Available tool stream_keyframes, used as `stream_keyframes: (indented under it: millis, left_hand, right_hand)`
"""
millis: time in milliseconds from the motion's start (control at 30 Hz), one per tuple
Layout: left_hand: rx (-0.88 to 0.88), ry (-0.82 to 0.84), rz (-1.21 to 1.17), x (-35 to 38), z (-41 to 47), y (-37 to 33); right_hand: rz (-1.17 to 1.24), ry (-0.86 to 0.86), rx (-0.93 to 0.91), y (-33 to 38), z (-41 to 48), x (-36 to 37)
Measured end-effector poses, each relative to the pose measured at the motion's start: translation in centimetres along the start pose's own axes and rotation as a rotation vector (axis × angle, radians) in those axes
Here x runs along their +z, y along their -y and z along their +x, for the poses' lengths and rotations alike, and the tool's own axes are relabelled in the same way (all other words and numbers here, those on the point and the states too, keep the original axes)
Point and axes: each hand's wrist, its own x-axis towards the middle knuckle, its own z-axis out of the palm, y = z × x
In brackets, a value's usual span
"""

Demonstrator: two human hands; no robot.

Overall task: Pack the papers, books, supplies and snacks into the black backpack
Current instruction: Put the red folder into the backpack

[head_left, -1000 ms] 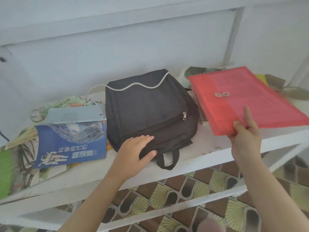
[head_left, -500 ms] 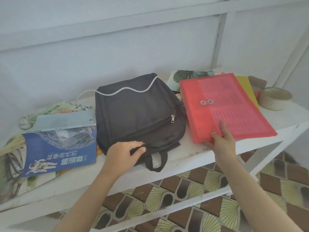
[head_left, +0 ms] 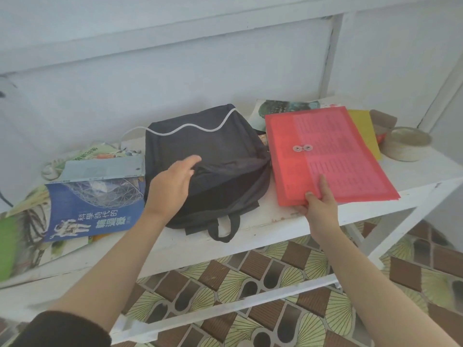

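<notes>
Up from the bag's lower edge, the left hand (head_left: 172,186) had shifted onto the front pocket of the black backpack (head_left: 225,146), which lay mid-shelf (head_left: 275,219) and looked closed. Its grip was loose and held nothing. The red folder (head_left: 325,151) had come down beside the bag, with the right hand (head_left: 319,209) pinching its near edge. Nothing seemed packed; opening the bag probably came next. Counted: one backpack, one red folder, one blue book (head_left: 95,211), one yellow folder (head_left: 363,131), one tape roll (head_left: 406,144).

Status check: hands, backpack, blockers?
Left hand open over black backpack front. Right hand pinches red envelope near edge, thumb on top. Backpack flat on shelf, no opening showing. Blue book left of it, not in the way.
</notes>
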Motion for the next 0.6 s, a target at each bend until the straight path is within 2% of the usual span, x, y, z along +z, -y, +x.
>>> stream_keyframes:
  millis: [67, 133, 200, 300, 467, 600]
  left_hand:
    - [0.131, -0.004, 0.032, 0.3, 0.1, 0.3]
    - [0.39, -0.006, 0.216, 1.0, 0.3, 1.2]
    - [0.517, 0.03, 0.321, 1.6, 0.5, 1.9]
    - [0.526, 0.075, 0.366, 1.6, 0.4, 2.1]
    - [0.428, 0.268, 0.326, 1.6, 0.4, 3.0]
    - [0.279, 0.402, 0.254, 2.1, 1.2, 2.9]
  right_hand:
    - [-0.01, 0.006, -0.009, 0.0, 0.1, -0.1]
    - [-0.024, 0.008, -0.014, -0.1, 0.2, -0.1]
    - [-0.029, 0.005, -0.008, -0.2, 0.1, -0.1]
    - [-0.059, -0.001, -0.028, -0.3, 0.1, 0.1]
    - [-0.146, -0.04, -0.069, -0.4, 0.0, 0.4]
    - [-0.212, -0.051, -0.084, -0.5, 0.0, 0.7]
